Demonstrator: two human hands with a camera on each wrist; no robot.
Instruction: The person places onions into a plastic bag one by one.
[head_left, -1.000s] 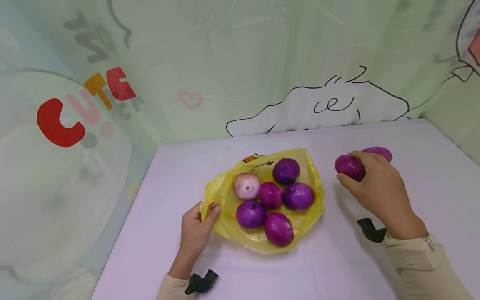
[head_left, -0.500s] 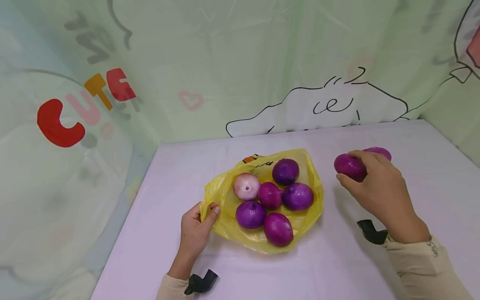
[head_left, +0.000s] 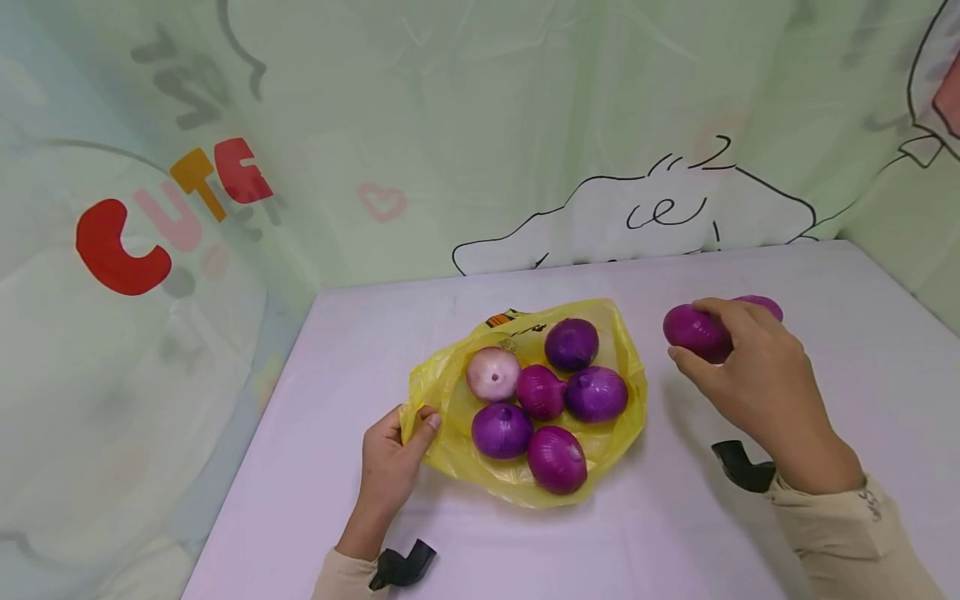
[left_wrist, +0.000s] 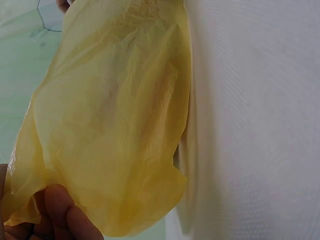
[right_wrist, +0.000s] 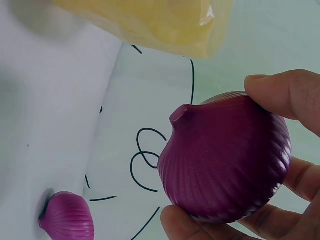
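A yellow plastic bag point(head_left: 450, 433) lies spread wide on the table with several purple onions point(head_left: 502, 430) and one paler onion point(head_left: 492, 374) inside. Its left rim is pinched between thumb and fingers of my left hand point(head_left: 393, 458). In the left wrist view the bag point(left_wrist: 110, 125) hides its contents. My right hand point(head_left: 761, 383) holds a purple onion point(head_left: 693, 330) above the table, right of the bag. The right wrist view shows this onion point(right_wrist: 225, 160) between thumb and fingers, stem showing. Another onion point(head_left: 763, 305) sits behind the right hand, partly covered by it.
The table point(head_left: 300, 500) has a pale lilac cover. Behind it stands a light green printed curtain point(head_left: 420, 125), which meets the table's back edge. In the right wrist view the loose onion point(right_wrist: 69, 216) rests on the tabletop. Black straps point(head_left: 742, 467) sit at both wrists.
My right hand has shifted very slightly left with the onion in its grip. The left hand keeps its hold on the bag and has hardly moved.
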